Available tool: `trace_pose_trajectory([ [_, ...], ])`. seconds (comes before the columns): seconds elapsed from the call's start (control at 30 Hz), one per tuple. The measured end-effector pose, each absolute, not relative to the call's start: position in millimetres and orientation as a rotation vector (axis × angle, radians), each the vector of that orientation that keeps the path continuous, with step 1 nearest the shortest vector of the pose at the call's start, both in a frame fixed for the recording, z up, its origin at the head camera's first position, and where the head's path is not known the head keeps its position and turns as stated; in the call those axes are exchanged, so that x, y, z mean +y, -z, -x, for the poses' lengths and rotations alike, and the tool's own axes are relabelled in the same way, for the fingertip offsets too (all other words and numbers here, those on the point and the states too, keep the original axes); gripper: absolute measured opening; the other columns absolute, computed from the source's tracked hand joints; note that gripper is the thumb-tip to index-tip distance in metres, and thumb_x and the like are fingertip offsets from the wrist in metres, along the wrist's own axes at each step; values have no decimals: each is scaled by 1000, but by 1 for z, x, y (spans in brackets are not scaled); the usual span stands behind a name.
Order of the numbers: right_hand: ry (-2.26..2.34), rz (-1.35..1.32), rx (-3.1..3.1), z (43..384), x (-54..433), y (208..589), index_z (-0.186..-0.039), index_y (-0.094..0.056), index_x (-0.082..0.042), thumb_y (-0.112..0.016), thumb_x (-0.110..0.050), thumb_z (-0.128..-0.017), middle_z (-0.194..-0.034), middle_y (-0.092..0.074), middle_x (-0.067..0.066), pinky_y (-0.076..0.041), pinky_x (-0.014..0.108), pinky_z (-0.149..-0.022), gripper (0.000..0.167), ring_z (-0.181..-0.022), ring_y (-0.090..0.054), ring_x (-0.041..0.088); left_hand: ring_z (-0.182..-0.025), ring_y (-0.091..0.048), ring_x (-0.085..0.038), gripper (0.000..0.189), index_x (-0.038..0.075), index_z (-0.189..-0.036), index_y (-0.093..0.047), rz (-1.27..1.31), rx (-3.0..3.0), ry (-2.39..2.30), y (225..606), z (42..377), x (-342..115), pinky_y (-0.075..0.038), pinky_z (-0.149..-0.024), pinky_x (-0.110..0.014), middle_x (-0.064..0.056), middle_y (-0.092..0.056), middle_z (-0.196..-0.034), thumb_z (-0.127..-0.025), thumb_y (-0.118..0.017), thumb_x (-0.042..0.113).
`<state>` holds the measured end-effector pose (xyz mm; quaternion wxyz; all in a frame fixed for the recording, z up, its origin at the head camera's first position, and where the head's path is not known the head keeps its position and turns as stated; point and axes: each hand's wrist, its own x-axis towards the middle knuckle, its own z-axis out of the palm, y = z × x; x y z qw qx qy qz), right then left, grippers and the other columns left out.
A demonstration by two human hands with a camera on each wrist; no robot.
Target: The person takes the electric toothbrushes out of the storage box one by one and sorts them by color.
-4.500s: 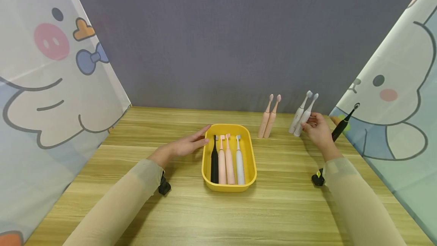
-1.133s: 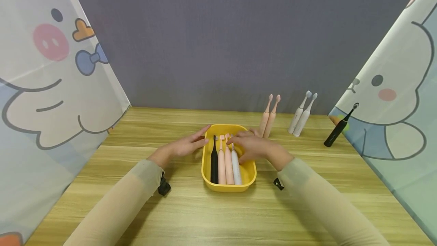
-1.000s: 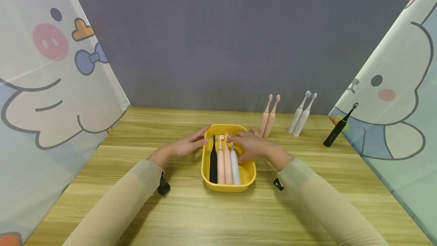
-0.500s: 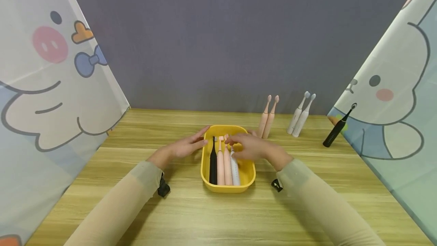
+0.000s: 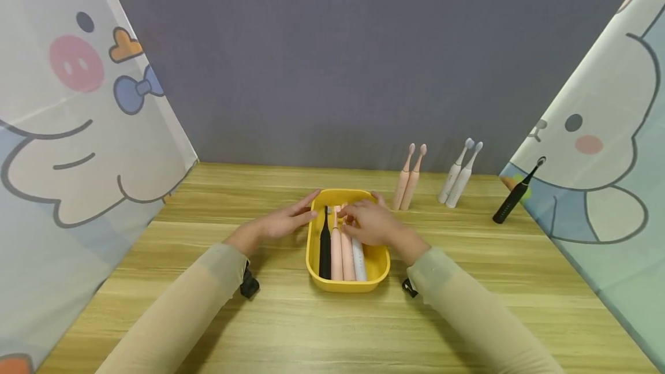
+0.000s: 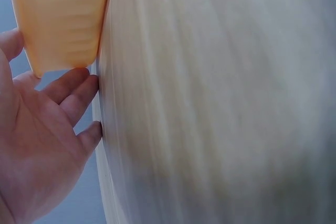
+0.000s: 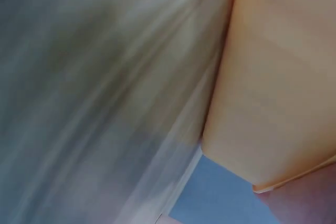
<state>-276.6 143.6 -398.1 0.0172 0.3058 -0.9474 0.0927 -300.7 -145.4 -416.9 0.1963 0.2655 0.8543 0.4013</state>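
Observation:
A yellow tray (image 5: 381,258) holds a black electric toothbrush (image 5: 325,247), two pink electric toothbrushes (image 5: 336,250) and a white one (image 5: 358,258), lying side by side. My left hand (image 5: 277,224) rests at the tray's left side, fingers straight along the far corner, thumb on the rim. In the left wrist view its thumb and fingertips touch the tray's wall (image 6: 63,24). Over the tray's far right part is my right hand (image 5: 371,223), thumb and forefinger apart above the right-hand pink toothbrush's neck. This hand hides the white toothbrush's head. One finger reaches outside the far rim.
Beyond the tray, two pink toothbrushes (image 5: 407,186) and two white ones (image 5: 457,183) stand upright in pairs. A black toothbrush (image 5: 511,204) stands alone at the far right. A grey panel (image 5: 332,74) closes off the back of the wooden table (image 5: 332,328).
My right hand has gone from the standing white toothbrushes to the tray, then left over the pink one. The white toothbrush in the tray now lies closer to the pink. My left hand stays put.

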Motion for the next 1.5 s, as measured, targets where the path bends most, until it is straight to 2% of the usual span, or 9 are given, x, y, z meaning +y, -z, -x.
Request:
trace_pose_trajectory([
  [0.23,-195,-973,-2952,278,142,398,-132,-78,-28,-60,-49,-111,-104,-78,-11,-16,74,-133,35,-126,-69,24,-166,-32,-42,76,36,-178,-1,-765,2400,-1119,416,301,-147,-24,-134,-67,-13,-17,-185,-117,-41,57],
  [0.5,-172,-965,-2993,279,141,398,-137,-77,-29,-57,-51,-111,-128,-80,-4,-10,69,-135,40,-141,-63,29,-166,-32,-43,75,37,-178,-1,-763,2400,-1122,418,302,-149,-24,-134,-68,-15,-19,-184,-118,-40,55],
  [0.73,-222,-953,-2991,279,143,400,-134,-79,-28,-60,-50,-107,-114,-81,-9,-11,70,-135,39,-138,-65,28,-166,-32,-43,75,37,-178,-2,-760,2403,-1114,421,304,-149,-25,-134,-68,-15,-21,-184,-117,-41,55],
  [0.97,-337,-915,-2982,279,144,400,-133,-79,-25,-63,-49,-105,-107,-78,-10,-13,69,-135,40,-133,-67,28,-165,-33,-43,74,40,-178,-3,-761,2414,-1109,419,303,-147,-23,-135,-67,-14,-22,-183,-117,-42,57],
  [1.17,-418,-882,-2959,279,147,401,-135,-78,-23,-66,-48,-105,-111,-78,-6,-13,69,-135,41,-133,-67,30,-165,-32,-44,75,38,-178,-3,-771,2426,-1095,418,303,-146,-23,-135,-68,-15,-22,-183,-117,-41,58],
  [1.37,-512,-866,-2917,280,148,402,-138,-76,-21,-68,-44,-104,-117,-79,-3,-15,69,-135,42,-127,-69,28,-164,-33,-47,75,33,-179,-1,-795,2404,-1104,417,302,-145,-23,-133,-70,-19,-22,-183,-118,-39,54],
  [1.5,-658,-826,-2896,280,148,404,-141,-74,-19,-71,-41,-104,-122,-79,1,-13,67,-136,44,-127,-69,29,-165,-32,-46,75,34,-179,-1,-795,2394,-1115,417,302,-145,-23,-134,-70,-18,-19,-184,-118,-40,53],
])
